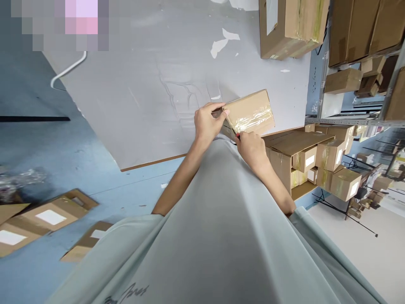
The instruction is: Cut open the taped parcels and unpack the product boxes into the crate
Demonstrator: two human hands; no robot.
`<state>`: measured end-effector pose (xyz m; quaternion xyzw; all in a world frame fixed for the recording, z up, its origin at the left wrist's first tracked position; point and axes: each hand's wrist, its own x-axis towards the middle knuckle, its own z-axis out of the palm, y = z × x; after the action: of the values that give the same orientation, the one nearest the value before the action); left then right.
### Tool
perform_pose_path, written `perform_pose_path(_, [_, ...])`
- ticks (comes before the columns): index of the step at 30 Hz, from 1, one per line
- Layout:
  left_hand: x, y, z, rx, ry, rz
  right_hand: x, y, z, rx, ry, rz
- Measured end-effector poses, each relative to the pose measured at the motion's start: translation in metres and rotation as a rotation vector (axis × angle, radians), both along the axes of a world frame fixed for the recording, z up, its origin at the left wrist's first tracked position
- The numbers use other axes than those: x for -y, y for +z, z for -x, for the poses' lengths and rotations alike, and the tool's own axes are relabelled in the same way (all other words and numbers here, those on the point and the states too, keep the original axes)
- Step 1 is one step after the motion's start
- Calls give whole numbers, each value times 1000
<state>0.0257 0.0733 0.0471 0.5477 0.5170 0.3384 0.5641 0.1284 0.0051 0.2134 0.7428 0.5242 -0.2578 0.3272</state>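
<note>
A small cardboard box (249, 107) with shiny clear tape on it rests at the near edge of the grey table (133, 109). My left hand (207, 120) grips the box's left end, with thumb and fingers at its top corner. Closed round a small cutter (237, 135) with a red part, my right hand (252, 147) is at the lower left edge of the box. A thin dark tip points from that fist toward the box end. Most of the cutter is hidden inside the fingers.
A large taped carton (291, 29) stands at the table's far right. Paper scraps (223, 42) lie on the tabletop. To the right are an open carton (281, 156) holding smaller boxes and a loaded shelf (344, 118). Labelled boxes (52, 215) sit on the blue floor at left.
</note>
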Motion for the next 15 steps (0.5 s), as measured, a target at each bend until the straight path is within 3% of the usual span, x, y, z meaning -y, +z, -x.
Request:
perform_pose_path(4, [1, 2, 0, 34, 1, 18, 19, 2, -2, 1, -37, 76])
perform_pose_path(8, [-5, 0, -1, 39, -1, 3, 27, 12, -3, -17, -54, 43])
perform_pose_path(12, [-24, -3, -2, 5, -17, -26, 29, 22, -18, -105, -92, -121])
perform_pose_path(15, [-34, 5, -1, -89, -63, -58, 32, 17, -49, -138, -171, -298])
